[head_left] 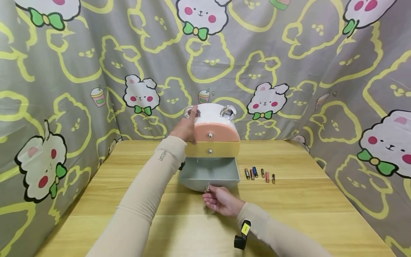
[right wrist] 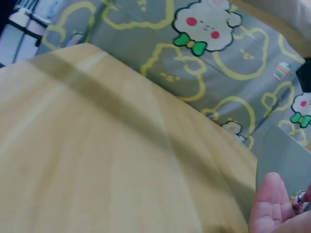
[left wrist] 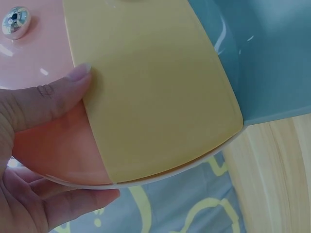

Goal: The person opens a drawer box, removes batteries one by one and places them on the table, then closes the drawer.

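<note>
A small drawer box (head_left: 210, 113) with a white top and silver ear shapes stands on the table. Its pink drawer (head_left: 224, 131) and yellow drawer (head_left: 224, 150) are closed. The grey-green bottom drawer (head_left: 194, 184) stands pulled out, with nothing seen inside. My left hand (head_left: 185, 129) grips the box's left side; in the left wrist view the thumb (left wrist: 53, 99) presses the pink front while the fingers lie along the outer side. My right hand (head_left: 224, 202) pinches the bottom drawer's silver knob (head_left: 208, 187), which the fingers partly cover in the right wrist view.
Right of the open drawer lie several loose batteries (head_left: 252, 174) of different colours. The wooden table (head_left: 285, 217) meets a patterned grey curtain (head_left: 205, 64) behind and at both sides. A black strap (head_left: 240, 241) hangs from the right wrist.
</note>
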A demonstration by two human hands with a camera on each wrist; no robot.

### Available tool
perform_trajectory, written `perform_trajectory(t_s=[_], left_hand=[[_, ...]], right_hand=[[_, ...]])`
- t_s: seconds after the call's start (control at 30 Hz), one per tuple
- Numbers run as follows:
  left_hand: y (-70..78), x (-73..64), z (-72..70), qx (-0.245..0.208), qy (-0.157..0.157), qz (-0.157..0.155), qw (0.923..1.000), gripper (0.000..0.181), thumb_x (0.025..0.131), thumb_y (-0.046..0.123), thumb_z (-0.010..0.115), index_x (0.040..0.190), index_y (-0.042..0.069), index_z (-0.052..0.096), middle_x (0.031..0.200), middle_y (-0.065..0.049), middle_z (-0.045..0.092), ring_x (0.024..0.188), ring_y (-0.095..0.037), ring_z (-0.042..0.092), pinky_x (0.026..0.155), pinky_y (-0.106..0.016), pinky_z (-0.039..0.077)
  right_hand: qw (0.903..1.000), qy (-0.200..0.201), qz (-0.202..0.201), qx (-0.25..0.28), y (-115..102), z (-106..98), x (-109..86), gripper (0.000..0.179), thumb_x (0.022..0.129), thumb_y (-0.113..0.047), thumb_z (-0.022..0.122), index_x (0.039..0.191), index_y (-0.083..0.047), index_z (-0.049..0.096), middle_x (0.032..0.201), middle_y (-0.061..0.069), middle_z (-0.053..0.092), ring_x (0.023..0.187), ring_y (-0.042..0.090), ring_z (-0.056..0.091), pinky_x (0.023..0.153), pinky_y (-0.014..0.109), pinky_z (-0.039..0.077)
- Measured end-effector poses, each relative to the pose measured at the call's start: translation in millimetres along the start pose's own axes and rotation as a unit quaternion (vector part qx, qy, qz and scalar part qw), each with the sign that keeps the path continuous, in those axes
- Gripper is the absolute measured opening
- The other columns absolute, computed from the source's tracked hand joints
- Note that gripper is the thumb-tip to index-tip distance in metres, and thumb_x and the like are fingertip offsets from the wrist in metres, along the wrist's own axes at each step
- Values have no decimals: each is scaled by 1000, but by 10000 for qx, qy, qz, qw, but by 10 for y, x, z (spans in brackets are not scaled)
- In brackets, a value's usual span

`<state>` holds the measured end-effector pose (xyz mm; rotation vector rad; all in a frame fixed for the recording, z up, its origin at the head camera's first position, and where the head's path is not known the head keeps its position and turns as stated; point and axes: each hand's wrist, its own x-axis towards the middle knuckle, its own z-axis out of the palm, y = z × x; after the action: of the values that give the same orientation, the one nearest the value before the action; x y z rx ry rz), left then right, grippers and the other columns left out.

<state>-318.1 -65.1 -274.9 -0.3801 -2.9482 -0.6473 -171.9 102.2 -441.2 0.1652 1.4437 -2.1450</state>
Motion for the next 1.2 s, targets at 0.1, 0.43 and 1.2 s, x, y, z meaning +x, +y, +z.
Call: perform_trajectory(t_s=[0.1,0.43,1.2], left_hand=[[-5,2,12,13,-58,-47,10000,147,53,-6,90,152,32,-11,117,-33,53,99,-43,57,88,-49,49],[24,15,28,105,-79,46,9999,147,54,-4,91,152,33,-13,117,-32,53,100,-41,57,88,-47,49],[-60,-24,23,283,42,305,9991,143,55,2,92,153,33,-7,109,-30,58,97,-40,59,88,-47,49]], right_hand=[[9999,90,12,92,-2,6,94,29,104,-21,42,109,6,51,78,5,63,67,11,62,66,21,53],[9962,856,-142,107,-127,-43,346,27,104,-19,42,105,5,53,75,5,61,63,11,59,60,20,50],[9944,1030,-201,76,-302,-71,746,22,98,-18,41,92,-1,53,76,7,60,61,12,55,56,19,46]])
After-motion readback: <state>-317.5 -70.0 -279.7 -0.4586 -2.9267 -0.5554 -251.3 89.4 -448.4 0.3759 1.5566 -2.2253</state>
